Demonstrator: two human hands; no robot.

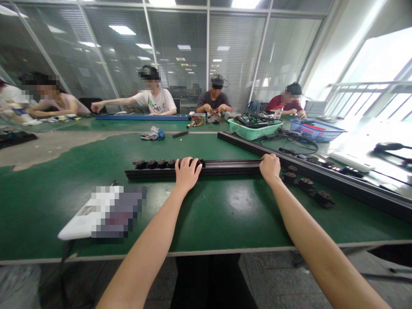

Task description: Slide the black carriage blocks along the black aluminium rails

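Note:
A long black aluminium rail lies across the green work table in front of me. Several black knobbed fittings stand in a row on its left half. My left hand is closed over the rail, with its fingers on the last fitting. My right hand grips the rail's right end. A second, longer black rail runs diagonally at the right, with several similar fittings lying beside it.
A white object, partly pixelated, lies left of my arms. Past the rail are a cloth bundle, a green basket of cables and a blue basket. Several co-workers sit at the far side. The table's front edge runs below my forearms.

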